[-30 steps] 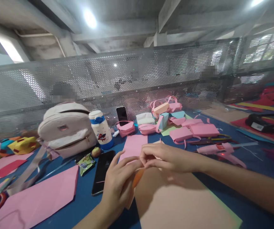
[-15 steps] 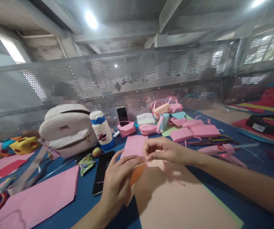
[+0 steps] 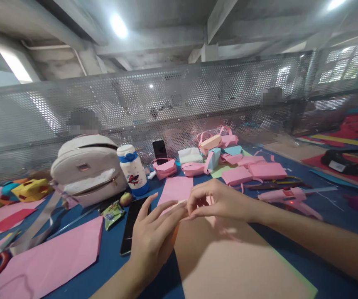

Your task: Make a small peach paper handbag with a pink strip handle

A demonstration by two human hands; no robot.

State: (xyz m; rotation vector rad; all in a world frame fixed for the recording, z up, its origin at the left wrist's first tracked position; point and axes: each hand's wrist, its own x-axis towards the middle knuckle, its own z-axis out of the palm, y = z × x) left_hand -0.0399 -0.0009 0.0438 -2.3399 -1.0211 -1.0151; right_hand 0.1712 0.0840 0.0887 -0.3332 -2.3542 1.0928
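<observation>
My left hand (image 3: 155, 234) is curled over a small folded orange paper piece (image 3: 175, 235), mostly hidden behind its fingers. My right hand (image 3: 213, 201) pinches at the fingertips of the left hand, thumb and forefinger together; what lies between them is too small or hidden to make out. Both hands are above the near end of a large peach paper sheet (image 3: 235, 265), which has a green edge along its right side. Thin pink strips (image 3: 227, 232) lie on this sheet under the right hand. Beyond the hands is a pink paper sheet (image 3: 177, 187).
A black phone (image 3: 131, 232), snack packet (image 3: 113, 214), bottle (image 3: 133, 170) and white backpack (image 3: 88, 170) stand or lie left. Pink paper bags (image 3: 268, 171) and a pink glue gun (image 3: 291, 199) are right. A pink sheet (image 3: 57, 253) lies front left. Perforated metal panel (image 3: 166, 104) behind.
My left hand has turned so its back covers more of the orange paper piece. My right hand stays pinched at the left fingertips, shifted slightly.
</observation>
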